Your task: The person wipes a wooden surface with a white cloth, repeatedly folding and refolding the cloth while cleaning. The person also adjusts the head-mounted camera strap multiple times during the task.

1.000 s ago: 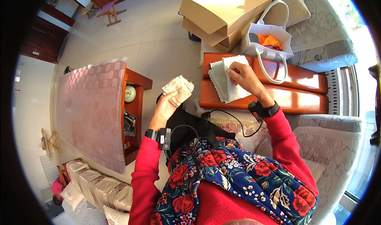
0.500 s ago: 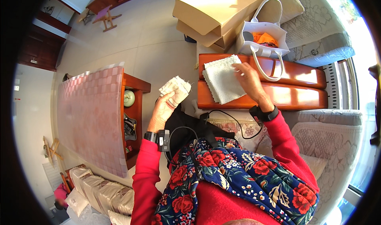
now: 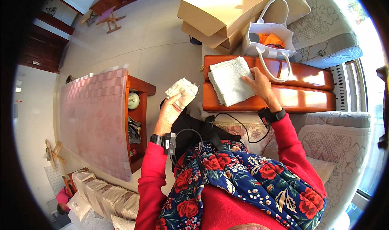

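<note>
On the wooden armrest (image 3: 300, 90), right hand (image 3: 259, 83) flattens a white towel (image 3: 230, 84) (left hand (image 3: 172, 110) grips folded cloth (image 3: 183, 91)).

A home living room, probably, is indicated by lace-covered sofas (image 3: 324, 31), a cloth-covered coffee table (image 3: 95, 120) and tiled floor (image 3: 162, 55).

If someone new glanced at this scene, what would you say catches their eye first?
Probably the red-sleeved arms over a floral apron: the right hand lies flat on a folded white towel spread on the glossy wooden bench, while the left hand holds a bundled pale cloth above the floor. Behind the bench stand stacked cardboard boxes and a white tote bag.
</note>
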`<state>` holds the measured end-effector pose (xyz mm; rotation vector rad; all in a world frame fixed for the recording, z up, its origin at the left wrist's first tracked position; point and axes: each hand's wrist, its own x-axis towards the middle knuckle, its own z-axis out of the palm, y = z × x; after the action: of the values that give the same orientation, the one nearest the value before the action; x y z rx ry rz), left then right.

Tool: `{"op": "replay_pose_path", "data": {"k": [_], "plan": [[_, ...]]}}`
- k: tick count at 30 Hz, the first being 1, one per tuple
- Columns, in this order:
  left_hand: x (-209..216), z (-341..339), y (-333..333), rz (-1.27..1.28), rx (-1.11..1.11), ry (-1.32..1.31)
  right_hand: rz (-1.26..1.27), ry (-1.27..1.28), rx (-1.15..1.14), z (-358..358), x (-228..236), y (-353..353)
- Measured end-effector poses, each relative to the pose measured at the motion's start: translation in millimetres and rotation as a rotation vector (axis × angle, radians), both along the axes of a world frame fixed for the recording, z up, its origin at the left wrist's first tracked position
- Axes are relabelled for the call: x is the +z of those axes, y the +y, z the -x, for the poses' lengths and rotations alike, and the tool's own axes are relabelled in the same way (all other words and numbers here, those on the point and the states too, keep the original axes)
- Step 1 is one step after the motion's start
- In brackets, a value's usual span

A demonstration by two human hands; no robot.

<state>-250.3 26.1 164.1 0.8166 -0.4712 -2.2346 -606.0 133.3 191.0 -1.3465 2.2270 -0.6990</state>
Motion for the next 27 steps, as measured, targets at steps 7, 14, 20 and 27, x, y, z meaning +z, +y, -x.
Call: {"op": "replay_pose_path", "data": {"k": [7,14,20,27], "plan": [[-5,-5,2,-0.013,0.012,0.002,0.042,-0.317,0.056,4,17,-5],[2,-3,1,-0.004,0.012,-0.02,0.615,-0.074,0.145,-5,106,-2],[1,-1,2,-0.03,0.037,-0.054,0.593,0.331,0.407,-29,90,-12],[-6,-16,1,-0.023,0.058,0.05,0.356,0.223,0.597,-72,-3,-26]]}}
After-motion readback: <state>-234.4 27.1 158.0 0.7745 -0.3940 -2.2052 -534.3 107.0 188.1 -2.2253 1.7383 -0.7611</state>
